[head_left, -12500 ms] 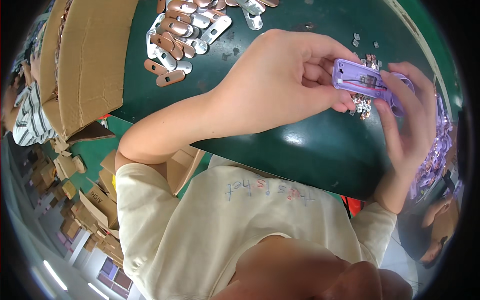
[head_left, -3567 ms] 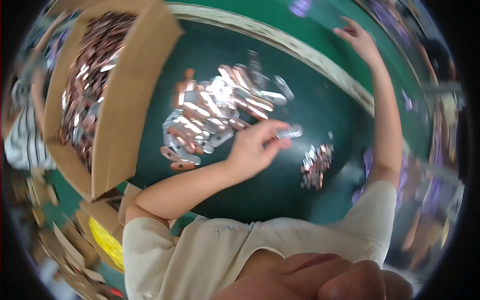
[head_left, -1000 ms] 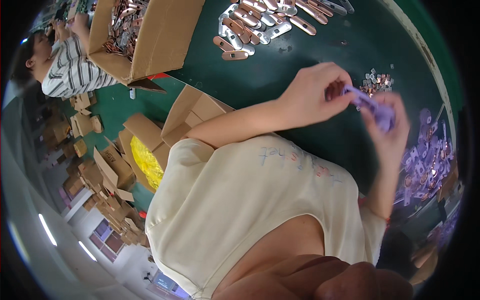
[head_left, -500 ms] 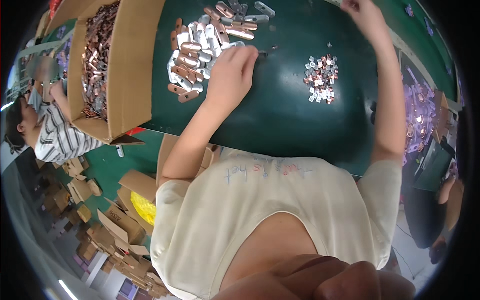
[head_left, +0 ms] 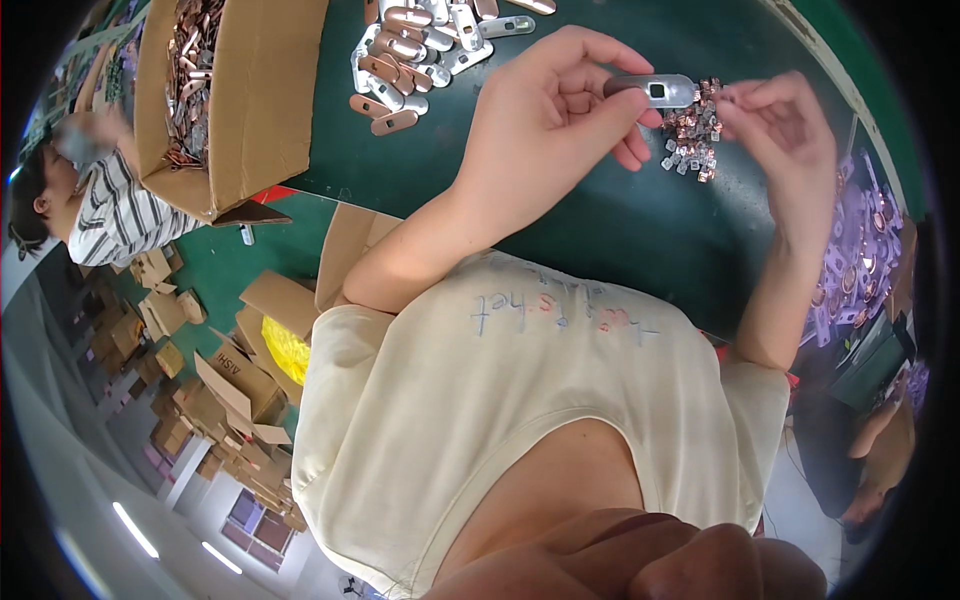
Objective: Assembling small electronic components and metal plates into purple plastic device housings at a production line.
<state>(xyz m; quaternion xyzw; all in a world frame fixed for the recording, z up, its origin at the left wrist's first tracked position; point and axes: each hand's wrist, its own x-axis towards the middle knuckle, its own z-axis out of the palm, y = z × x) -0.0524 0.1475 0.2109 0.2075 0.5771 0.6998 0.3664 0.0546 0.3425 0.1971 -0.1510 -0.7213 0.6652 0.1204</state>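
Holding an oblong metal plate between thumb and fingers, the left hand was positioned over the dark green table. The plate lay roughly level across the view, its rounded silver end pointing toward the right hand and its square opening exposed. The right hand stood just beyond that end, thumb and fingertips drawn narrowly together; whether they pinched a small part could not be told. Near both hands, partly behind the plate in this view, was a cluster of small square pieces, some silver and some copper-coloured. Farther left, a loose heap of similar plates, silver and copper-toned, occupied the table beside a tall cardboard box that contained many more metal parts. At the right, purple parts formed a dense pile. At the far left appeared a co-worker in a striped top.
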